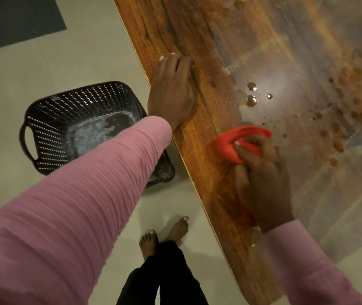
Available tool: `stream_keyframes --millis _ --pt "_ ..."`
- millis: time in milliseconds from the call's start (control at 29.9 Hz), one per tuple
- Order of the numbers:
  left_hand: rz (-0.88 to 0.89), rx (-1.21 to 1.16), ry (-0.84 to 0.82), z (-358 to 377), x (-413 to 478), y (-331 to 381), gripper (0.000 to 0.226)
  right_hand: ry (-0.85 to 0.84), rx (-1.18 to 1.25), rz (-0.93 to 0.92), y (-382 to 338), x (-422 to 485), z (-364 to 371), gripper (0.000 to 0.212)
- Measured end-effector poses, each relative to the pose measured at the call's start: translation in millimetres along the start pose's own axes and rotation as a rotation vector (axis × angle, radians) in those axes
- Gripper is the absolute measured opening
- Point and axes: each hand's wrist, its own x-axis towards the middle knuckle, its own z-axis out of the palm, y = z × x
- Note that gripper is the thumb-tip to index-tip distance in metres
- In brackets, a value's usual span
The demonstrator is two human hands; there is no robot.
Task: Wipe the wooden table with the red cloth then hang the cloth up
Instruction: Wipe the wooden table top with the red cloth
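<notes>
The wooden table (208, 51) runs diagonally across the right of the view, glossy and reflecting light. My right hand (261, 179) grips the bunched red cloth (230, 146) and holds it down on the table near its front edge. Dark brown liquid drops (252, 100) and smaller spatter lie just beyond the cloth. More brownish spots (351, 102) spread toward the right. My left hand (172, 91) rests flat on the table's edge, fingers lying over the wood and holding nothing.
A black perforated plastic basket (50, 128) stands on the pale floor left of the table, partly hidden by my pink left sleeve. My bare feet (164, 236) stand by the table edge. A dark mat (15, 20) lies at the top left.
</notes>
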Motion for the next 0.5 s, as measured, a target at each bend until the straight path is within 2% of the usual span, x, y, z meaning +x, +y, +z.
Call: stream_keyframes --millis 100,301,368,501 --pt "0.021 0.042 0.003 -1 0 1 0.040 0.024 -0.003 -0.004 -8 -7 4 0.040" --pt "0.056 0.113 -0.037 -3 -4 7 0.038 -0.120 0.051 -0.269 -26 -62 7 0.043" --pt "0.052 0.115 -0.052 -5 -14 17 0.041 -0.131 0.036 -0.306 -20 -70 5 0.042" --pt "0.030 0.117 -0.130 -2 -56 43 0.053 -0.027 -0.036 -0.135 6 -58 -3 0.045"
